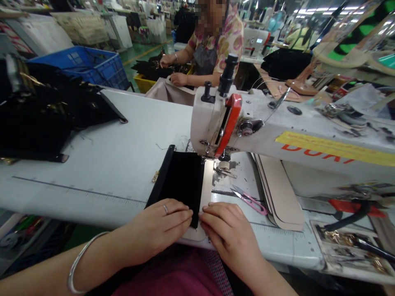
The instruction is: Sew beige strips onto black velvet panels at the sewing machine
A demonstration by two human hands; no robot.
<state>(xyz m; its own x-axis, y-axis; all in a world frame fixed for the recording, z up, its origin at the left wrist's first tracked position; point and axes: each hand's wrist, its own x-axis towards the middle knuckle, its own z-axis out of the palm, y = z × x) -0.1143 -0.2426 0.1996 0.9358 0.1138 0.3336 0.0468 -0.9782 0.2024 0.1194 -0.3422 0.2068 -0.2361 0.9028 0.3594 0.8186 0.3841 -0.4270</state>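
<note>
A black fabric piece [182, 176] lies over a beige panel [207, 185] under the presser foot of a white sewing machine [210, 115]. My left hand [168, 222], with a ring on one finger, presses its closed fingers on the black piece near its front right corner; its thumb is hidden. Close beside it, my right hand [226, 226] pinches the right edge of the beige panel, fingers together. A small gold zipper pull [155, 176] sticks out at the black piece's left side. The needle area is too small to make out.
Pink-handled thread snips [249, 200] and stacked beige panels [280, 193] lie right of the needle. A pile of black pieces [40, 107] covers the table's left end. Beyond are a blue crate [89, 65] and a co-worker [216, 49]. A parts tray [348, 246] sits at front right.
</note>
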